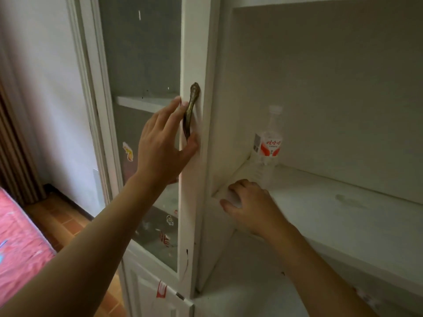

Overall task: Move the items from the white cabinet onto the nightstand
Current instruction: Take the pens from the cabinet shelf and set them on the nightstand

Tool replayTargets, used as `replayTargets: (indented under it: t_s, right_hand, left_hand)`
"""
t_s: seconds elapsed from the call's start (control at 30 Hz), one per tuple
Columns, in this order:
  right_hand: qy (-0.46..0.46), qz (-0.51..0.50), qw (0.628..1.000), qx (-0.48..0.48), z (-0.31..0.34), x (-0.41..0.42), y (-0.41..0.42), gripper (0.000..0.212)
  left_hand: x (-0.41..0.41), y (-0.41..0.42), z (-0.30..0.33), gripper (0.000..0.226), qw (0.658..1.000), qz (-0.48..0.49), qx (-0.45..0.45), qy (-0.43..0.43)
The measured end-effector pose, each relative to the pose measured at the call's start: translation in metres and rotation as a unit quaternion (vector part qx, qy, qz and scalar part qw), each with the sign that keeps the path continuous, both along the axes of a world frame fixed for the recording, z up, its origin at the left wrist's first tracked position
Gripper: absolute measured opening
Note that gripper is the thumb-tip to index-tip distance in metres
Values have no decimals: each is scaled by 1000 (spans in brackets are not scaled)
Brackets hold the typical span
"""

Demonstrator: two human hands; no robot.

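1. The water bottle (266,147) stands upright in the right centre of the frame, on the open shelf (332,216) of the white cabinet (320,88). It is in the back left corner of that shelf, just beside the side wall.
2. The left hand (160,147) is in the centre of the frame at the brass door handle (191,110). Its fingers are straight and spread, with the thumb below the handle; they touch or nearly touch it but are not closed around it.
3. The right hand (249,202) lies on the front left part of the shelf, near the bottle but apart from it. Its fingers are bent over something pale and blurred; I cannot tell if it holds a thing.
4. The bottle looks like thin clear plastic, probably light and a little soft, so a hard squeeze may dent it. I think the best place to hold is the body at the red label, where it is wider and less slippery than the neck.
5. The corner gives little room on the left and behind the bottle. To the right and the front the shelf has open room, so the bottle can come out forward over the shelf edge.
6. The nightstand is not in view.
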State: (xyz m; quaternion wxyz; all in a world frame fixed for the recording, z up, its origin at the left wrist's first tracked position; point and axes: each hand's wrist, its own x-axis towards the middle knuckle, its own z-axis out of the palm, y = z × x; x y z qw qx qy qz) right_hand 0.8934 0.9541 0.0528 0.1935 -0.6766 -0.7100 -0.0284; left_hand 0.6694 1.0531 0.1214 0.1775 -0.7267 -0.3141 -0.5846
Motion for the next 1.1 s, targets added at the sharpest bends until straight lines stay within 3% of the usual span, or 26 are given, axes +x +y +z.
replayTargets:
  t_s: [0.23,0.47,0.57,0.83,0.93,1.1]
  right_hand:
    - [-17,8,1000,20,12,-15,-17,51]
    - [-5,85,973,214,27,-60,-31,37]
    - [8,125,962,242,43,-98,-37,50]
    - [-41,240,952,187,72,-179,-41,100]
    - [-47,287,937,195,75,-206,-40,103]
    - [-63,319,921,215,71,-237,-34,102]
  left_hand:
    - [-37,-29,5,55,1000,-3,13,16]
    - [-89,-53,6,53,999,-5,47,2]
    - [-115,-62,4,52,998,1,58,-4]
    - [-189,-85,5,51,998,47,37,6]
    - [-216,-91,3,46,997,70,21,5]
    - [-244,-109,-17,37,995,55,-79,9]
